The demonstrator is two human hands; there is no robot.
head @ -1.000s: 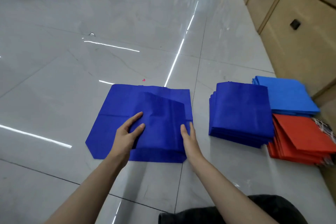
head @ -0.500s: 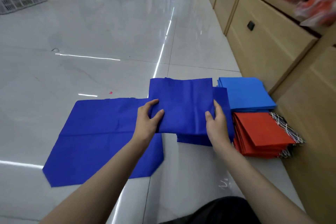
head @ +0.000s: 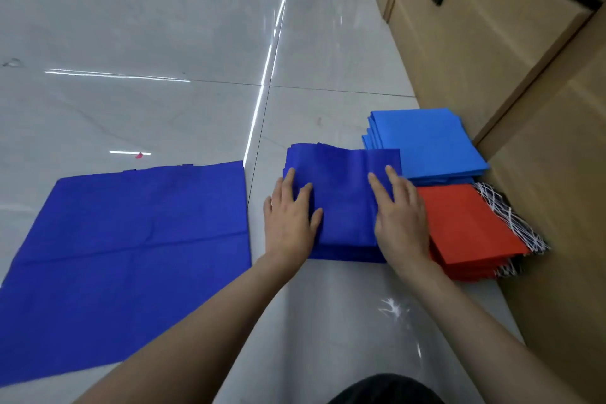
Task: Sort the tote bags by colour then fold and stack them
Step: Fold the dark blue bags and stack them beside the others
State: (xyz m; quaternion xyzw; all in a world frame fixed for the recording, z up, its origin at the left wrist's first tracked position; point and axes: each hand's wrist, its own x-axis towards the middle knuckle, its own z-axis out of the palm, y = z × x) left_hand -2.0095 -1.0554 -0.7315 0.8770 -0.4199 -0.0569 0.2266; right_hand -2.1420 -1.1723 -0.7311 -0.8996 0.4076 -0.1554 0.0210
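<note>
At left frame edge, unfolded dark-blue bag (head: 131, 239) cut off.

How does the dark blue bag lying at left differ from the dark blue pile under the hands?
The unfolded bag lies as one large flat sheet; the dark blue stack is several folded bags piled up. The unfolded bag is untouched; the left hand and right hand rest flat on the dark blue stack. Both are the same dark blue and lie on the floor.
</note>
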